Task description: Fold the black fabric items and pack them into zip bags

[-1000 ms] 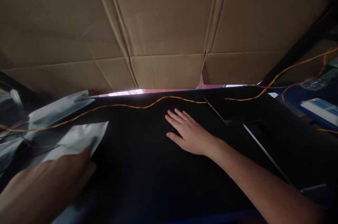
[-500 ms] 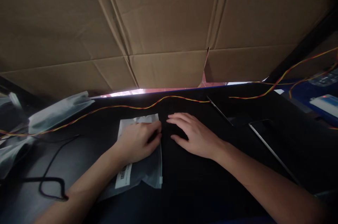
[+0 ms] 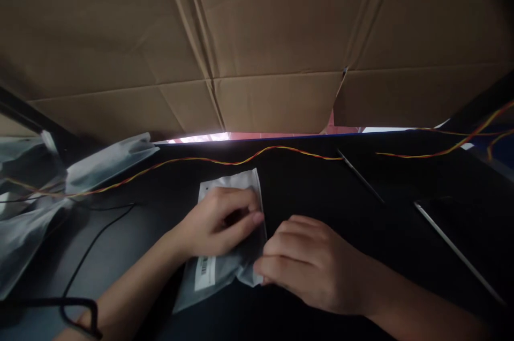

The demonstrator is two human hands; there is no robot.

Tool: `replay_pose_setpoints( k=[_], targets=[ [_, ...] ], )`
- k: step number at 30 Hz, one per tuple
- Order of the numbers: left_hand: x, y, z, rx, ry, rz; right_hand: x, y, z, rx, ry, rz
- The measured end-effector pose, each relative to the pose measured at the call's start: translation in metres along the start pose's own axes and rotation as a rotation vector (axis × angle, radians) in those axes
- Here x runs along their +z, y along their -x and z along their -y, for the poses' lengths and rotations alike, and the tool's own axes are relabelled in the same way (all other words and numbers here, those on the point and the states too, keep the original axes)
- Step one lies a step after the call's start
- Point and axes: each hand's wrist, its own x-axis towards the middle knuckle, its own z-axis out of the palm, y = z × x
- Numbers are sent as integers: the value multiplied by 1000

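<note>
A frosted zip bag (image 3: 219,282) with a white barcode label (image 3: 205,272) lies on the black tabletop (image 3: 305,186). My left hand (image 3: 225,220) rests over its upper part, thumb and fingers pinched on the bag's edge with the zip. At the lower corner of that same edge, where the zip slider sat, my right hand (image 3: 311,260) has its fingers curled and closed. The slider itself is hidden by the right fingertips.
Cardboard (image 3: 273,25) walls off the back. A red-yellow twisted wire (image 3: 236,163) crosses the table. Other frosted bags (image 3: 110,161) and a black cable (image 3: 90,247) lie at left. Two dark flat objects with pale edges, one a slab (image 3: 458,250), lie at right.
My right hand has come down and closed at the bag's lower zip corner, where before it was open and apart. The left hand keeps its hold. The whole view has shifted slightly.
</note>
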Motion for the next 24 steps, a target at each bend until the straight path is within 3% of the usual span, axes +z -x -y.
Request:
replay_pose_setpoints(
  k=[2,4,8,11,19,24],
  targets=[
    [-3,4,-10,160,69,23,-8,-1,-1,57,-34,-103],
    [-3,7,-19,223,-6,69,-13,-1,-3,61,-45,-171],
    [4,8,-21,305,-313,89,-13,3,-7,31,-32,-144],
    [5,9,-21,418,-406,51,-13,4,-9,-13,25,-96],
    [5,12,-34,502,-512,-76,-17,-4,-17,-6,246,-43],
    [6,14,-30,467,-498,-230,-19,-4,-17,-63,334,-115]
  ],
)
